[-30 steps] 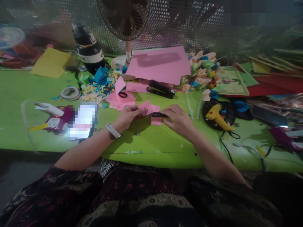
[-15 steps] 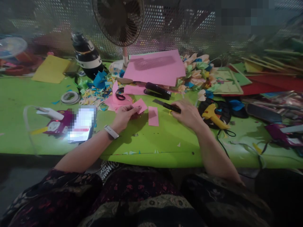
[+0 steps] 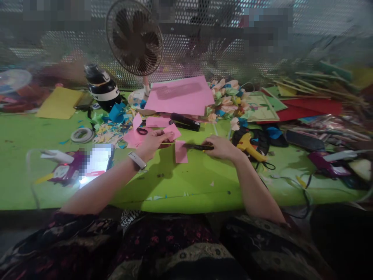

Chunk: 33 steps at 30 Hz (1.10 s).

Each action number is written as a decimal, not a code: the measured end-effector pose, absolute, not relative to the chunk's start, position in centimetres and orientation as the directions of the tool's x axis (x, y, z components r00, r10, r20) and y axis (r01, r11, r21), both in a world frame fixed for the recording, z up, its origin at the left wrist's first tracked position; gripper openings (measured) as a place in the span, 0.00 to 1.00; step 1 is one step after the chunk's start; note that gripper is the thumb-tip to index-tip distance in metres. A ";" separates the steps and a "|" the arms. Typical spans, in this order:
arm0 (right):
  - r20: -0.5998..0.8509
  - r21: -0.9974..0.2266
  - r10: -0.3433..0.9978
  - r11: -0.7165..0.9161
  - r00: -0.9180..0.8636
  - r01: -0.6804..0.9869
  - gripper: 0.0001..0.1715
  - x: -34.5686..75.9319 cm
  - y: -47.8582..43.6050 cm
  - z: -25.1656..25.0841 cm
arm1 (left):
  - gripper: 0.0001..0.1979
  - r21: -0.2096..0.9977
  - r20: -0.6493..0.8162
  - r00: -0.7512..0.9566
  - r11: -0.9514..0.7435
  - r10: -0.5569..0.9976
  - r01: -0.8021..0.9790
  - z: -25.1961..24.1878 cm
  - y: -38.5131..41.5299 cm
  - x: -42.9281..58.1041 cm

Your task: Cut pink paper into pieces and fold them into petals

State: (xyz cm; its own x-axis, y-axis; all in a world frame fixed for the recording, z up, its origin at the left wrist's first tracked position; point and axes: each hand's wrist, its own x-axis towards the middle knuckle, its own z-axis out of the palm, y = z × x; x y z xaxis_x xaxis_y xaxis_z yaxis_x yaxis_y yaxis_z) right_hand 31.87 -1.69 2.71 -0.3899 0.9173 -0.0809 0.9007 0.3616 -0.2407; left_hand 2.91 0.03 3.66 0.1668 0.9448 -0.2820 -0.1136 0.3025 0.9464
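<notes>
My left hand is closed in a pinch on a small piece of pink paper. My right hand grips a black box cutter, its blade pointing left. The blade tip reaches the upper right of a pink paper rectangle lying flat on the green table; whether it touches the paper I cannot tell. Behind my left hand are crumpled pink paper and scissors, partly hidden. A black stapler lies beyond both hands.
Pink sheets lie at the back beside a fan and a black bottle. Leftward are a tape roll and a lit phone. A yellow glue gun and paper flowers are to the right.
My right hand has brought the box cutter leftward, so its tip is now at the pink rectangle. The left hand keeps its pinch on the paper. The camera view has shifted.
</notes>
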 end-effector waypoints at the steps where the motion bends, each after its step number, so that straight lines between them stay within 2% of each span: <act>1: -0.084 -0.276 0.921 0.346 -0.381 0.896 0.15 32.0 -1.7 3.0 | 0.11 0.946 -0.282 0.170 0.303 0.944 -0.113 3.6 0.6 3.4; 3: -0.064 -0.352 0.948 0.270 -0.311 0.896 0.13 32.4 -1.7 3.5 | 0.13 0.946 -0.281 0.177 0.303 0.943 -0.113 3.3 1.7 4.4; 5: -0.002 -0.371 0.986 0.157 -0.170 0.915 0.11 33.3 -1.3 4.1 | 0.14 0.946 -0.288 0.209 0.311 0.934 -0.087 3.2 2.8 5.4; 8: 0.064 -0.266 0.997 -0.033 0.051 0.963 0.11 35.0 -0.3 4.7 | 0.14 0.959 -0.268 0.303 0.284 0.914 -0.007 3.3 4.3 7.1; 11: -0.037 -0.125 0.982 -0.187 0.184 0.974 0.15 35.8 0.9 4.2 | 0.15 0.975 -0.224 0.346 0.216 0.911 0.062 3.2 5.4 9.2; 15: -0.100 -0.091 0.971 -0.227 0.218 0.970 0.25 35.3 2.1 2.8 | 0.16 0.951 -0.263 0.342 0.184 0.902 0.248 2.2 6.4 11.6; 19: -0.070 -0.129 0.975 -0.221 0.213 0.967 0.26 35.1 2.9 2.3 | 0.15 0.926 -0.226 0.372 0.080 0.900 0.369 1.0 7.0 12.7; 22: -0.065 -0.241 0.972 -0.234 0.225 0.942 0.24 35.4 3.3 2.5 | 0.17 0.892 -0.161 0.386 -0.034 0.908 0.451 0.6 7.4 13.1; 24: -0.087 -0.405 0.956 -0.290 0.279 0.867 0.19 35.5 3.6 2.6 | 0.19 0.893 -0.194 0.395 -0.005 0.898 0.451 0.5 7.5 13.4; 26: -0.150 -0.628 0.924 -0.363 0.351 0.688 0.16 35.4 3.7 2.7 | 0.19 0.903 -0.274 0.405 0.089 0.872 0.419 0.4 7.5 13.7; 28: -0.229 -0.778 0.896 -0.404 0.381 0.482 0.17 35.1 3.9 2.5 | 0.18 0.902 -0.347 0.420 0.177 0.838 0.393 0.5 7.4 14.1; 33: -0.311 -0.873 0.883 -0.411 0.350 0.261 0.18 33.4 4.8 2.4 | 0.18 0.906 -0.393 0.452 0.251 0.801 0.342 0.7 7.4 14.7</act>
State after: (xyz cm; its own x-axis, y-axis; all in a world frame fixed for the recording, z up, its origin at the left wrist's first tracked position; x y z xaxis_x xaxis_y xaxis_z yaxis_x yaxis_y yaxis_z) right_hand 33.39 4.77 2.37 0.3499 0.8835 -0.3115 0.2610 -0.4113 -0.8733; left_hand 14.67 7.35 0.73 0.4524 0.8008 -0.3926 0.3419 0.2508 0.9056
